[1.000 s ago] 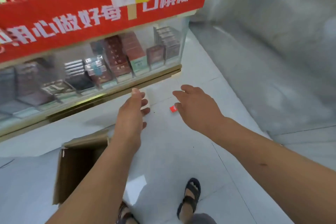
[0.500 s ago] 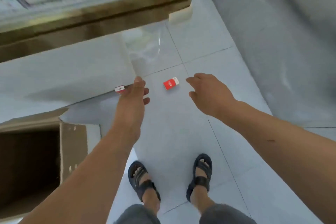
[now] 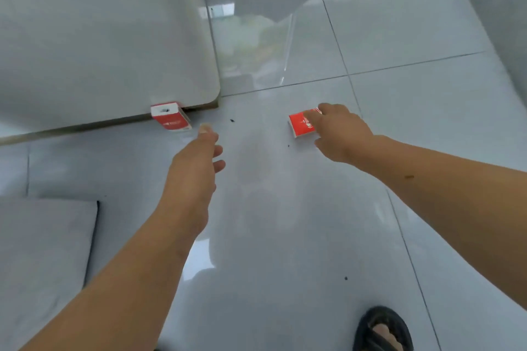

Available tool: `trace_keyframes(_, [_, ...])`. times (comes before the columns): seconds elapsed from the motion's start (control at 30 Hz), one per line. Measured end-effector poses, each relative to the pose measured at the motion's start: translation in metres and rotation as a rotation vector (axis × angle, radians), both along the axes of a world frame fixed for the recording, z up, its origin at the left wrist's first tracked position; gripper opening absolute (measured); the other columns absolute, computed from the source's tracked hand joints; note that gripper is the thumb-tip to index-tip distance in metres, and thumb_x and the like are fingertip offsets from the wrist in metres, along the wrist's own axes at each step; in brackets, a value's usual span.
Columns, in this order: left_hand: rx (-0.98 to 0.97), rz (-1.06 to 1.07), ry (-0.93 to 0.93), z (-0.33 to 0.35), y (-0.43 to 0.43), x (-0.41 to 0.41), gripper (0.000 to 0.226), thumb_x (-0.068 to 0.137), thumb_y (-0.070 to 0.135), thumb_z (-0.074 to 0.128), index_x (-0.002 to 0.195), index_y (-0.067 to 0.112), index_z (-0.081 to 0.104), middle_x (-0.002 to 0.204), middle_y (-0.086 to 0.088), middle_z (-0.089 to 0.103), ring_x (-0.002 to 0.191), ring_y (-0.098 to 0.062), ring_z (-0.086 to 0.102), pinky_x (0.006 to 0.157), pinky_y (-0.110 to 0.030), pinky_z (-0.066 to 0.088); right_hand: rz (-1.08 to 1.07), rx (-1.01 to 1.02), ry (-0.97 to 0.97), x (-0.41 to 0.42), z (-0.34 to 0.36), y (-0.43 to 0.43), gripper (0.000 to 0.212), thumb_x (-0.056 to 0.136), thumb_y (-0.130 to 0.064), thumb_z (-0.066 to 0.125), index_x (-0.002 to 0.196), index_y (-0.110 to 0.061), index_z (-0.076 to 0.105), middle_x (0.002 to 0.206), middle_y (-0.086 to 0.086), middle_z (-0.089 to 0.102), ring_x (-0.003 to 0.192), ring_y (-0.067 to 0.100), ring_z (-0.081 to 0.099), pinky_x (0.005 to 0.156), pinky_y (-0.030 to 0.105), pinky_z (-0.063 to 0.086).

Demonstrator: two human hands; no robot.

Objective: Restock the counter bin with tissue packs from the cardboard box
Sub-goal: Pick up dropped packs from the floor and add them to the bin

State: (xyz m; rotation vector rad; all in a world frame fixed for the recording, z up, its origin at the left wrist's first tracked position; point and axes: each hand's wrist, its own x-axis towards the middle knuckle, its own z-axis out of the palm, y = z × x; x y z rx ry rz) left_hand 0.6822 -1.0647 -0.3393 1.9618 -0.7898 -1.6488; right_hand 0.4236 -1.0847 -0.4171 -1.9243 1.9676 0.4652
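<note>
Recovering two dropped packs from floor (image 3: pixel 271 208). Right hand (image 3: pixel 339 134) open, fingers on center-right pack (image 3: pixel 299 125); left hand (image 3: pixel 196 157) open, near center-left pack (image 3: pixel 170 120). Next we close both grips.

The right hand (image 3: pixel 340 134) covers the near corner of the red pack (image 3: pixel 301 125), so its grip is unclear. Print on that pack is too blurry to read, and beyond it a sandal (image 3: pixel 382 329) gets cut off at the bottom edge.

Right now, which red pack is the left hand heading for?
Find the white counter base on the tiled floor. Under its bottom corner leans a red pack, beyond the left hand. Unlike the other pack, it touches the counter.
</note>
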Motion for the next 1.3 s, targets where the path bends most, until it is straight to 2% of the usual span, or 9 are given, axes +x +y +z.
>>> trace_keyframes(0.1, [-0.008, 0.044, -0.019, -0.037, -0.020, 0.004, 0.038, 0.102, 0.058, 0.041, 0.117, 0.031, 0.061, 0.114, 0.013, 0.065, 0.102, -0.007, 0.063, 0.098, -0.040, 0.045, 0.020, 0.027, 0.042, -0.006, -0.043, -0.026, 0.074, 0.084, -0.007, 0.055, 0.149, -0.027, 0.026, 0.146, 0.013, 0.035, 0.135, 0.035, 0.032, 0.096, 0.045, 0.045])
trace_keyframes(0.23, [0.001, 0.070, -0.048, -0.063, -0.042, 0.010, 0.040, 0.102, 0.058, 0.040, 0.121, 0.029, 0.059, 0.113, 0.011, 0.064, 0.105, -0.013, 0.062, 0.101, -0.042, 0.044, 0.083, 0.033, 0.069, -0.009, -0.072, -0.046, 0.083, 0.079, -0.005, 0.058, 0.150, -0.027, 0.022, 0.144, 0.008, 0.036, 0.134, 0.032, 0.034, 0.096, 0.045, 0.045])
trace_keyframes(0.47, [-0.014, 0.092, -0.013, -0.061, -0.052, 0.016, 0.036, 0.102, 0.058, 0.039, 0.118, 0.031, 0.058, 0.118, 0.010, 0.064, 0.100, -0.008, 0.062, 0.100, -0.042, 0.044, 0.111, -0.077, 0.068, 0.005, -0.073, -0.051, 0.053, 0.076, -0.010, 0.056, 0.126, -0.022, 0.046, 0.111, 0.003, 0.056, 0.102, 0.029, 0.053, 0.086, 0.037, 0.039])
trace_keyframes(0.57, [-0.028, 0.115, -0.007, -0.055, -0.051, 0.024, 0.038, 0.102, 0.059, 0.037, 0.118, 0.031, 0.058, 0.117, 0.010, 0.063, 0.100, -0.008, 0.062, 0.094, -0.039, 0.043, 0.136, -0.118, 0.042, 0.021, -0.064, -0.046, 0.049, 0.075, -0.011, 0.058, 0.122, -0.021, 0.047, 0.107, 0.004, 0.055, 0.099, 0.029, 0.052, 0.085, 0.037, 0.038])
trace_keyframes(0.77, [-0.047, 0.146, -0.008, -0.045, -0.040, 0.047, 0.050, 0.103, 0.058, 0.036, 0.136, 0.027, 0.056, 0.121, 0.008, 0.061, 0.102, -0.011, 0.062, 0.094, -0.039, 0.042, 0.145, -0.192, 0.031, 0.040, -0.049, -0.034, 0.048, 0.073, -0.010, 0.059, 0.118, -0.020, 0.049, 0.100, 0.004, 0.056, 0.091, 0.028, 0.052, 0.077, 0.034, 0.036])
trace_keyframes(0.87, [-0.045, 0.159, -0.002, -0.039, -0.032, 0.060, 0.052, 0.103, 0.058, 0.036, 0.137, 0.026, 0.056, 0.120, 0.009, 0.061, 0.101, -0.008, 0.061, 0.096, -0.039, 0.042, 0.152, -0.229, 0.004, 0.053, -0.037, -0.024, 0.042, 0.072, -0.011, 0.059, 0.114, -0.016, 0.052, 0.097, 0.007, 0.057, 0.086, 0.031, 0.053, 0.076, 0.039, 0.044])
trace_keyframes(1.0, [-0.032, 0.195, 0.013, -0.032, -0.024, 0.073, 0.046, 0.103, 0.058, 0.037, 0.128, 0.027, 0.060, 0.116, 0.010, 0.063, 0.103, -0.007, 0.062, 0.112, -0.048, 0.039, 0.124, -0.220, -0.066, 0.075, -0.018, -0.018, 0.040, 0.073, -0.012, 0.058, 0.113, -0.014, 0.052, 0.103, 0.007, 0.055, 0.091, 0.030, 0.051, 0.077, 0.041, 0.047])
trace_keyframes(1.1, [-0.039, 0.213, 0.041, -0.029, -0.023, 0.083, 0.039, 0.103, 0.058, 0.037, 0.120, 0.031, 0.061, 0.118, 0.010, 0.063, 0.103, -0.006, 0.062, 0.114, -0.050, 0.038, 0.173, -0.219, -0.110, 0.097, -0.007, -0.022, 0.040, 0.073, -0.014, 0.060, 0.112, -0.014, 0.051, 0.110, 0.004, 0.054, 0.099, 0.030, 0.051, 0.079, 0.042, 0.048])
trace_keyframes(1.3, [-0.056, 0.236, 0.040, -0.033, -0.040, 0.097, 0.052, 0.102, 0.058, 0.038, 0.134, 0.024, 0.061, 0.123, 0.008, 0.061, 0.110, -0.013, 0.062, 0.114, -0.049, 0.037, 0.228, -0.226, -0.144, 0.131, -0.001, -0.042, 0.039, 0.073, -0.017, 0.059, 0.110, -0.016, 0.049, 0.109, 0.002, 0.053, 0.099, 0.028, 0.051, 0.078, 0.041, 0.047])
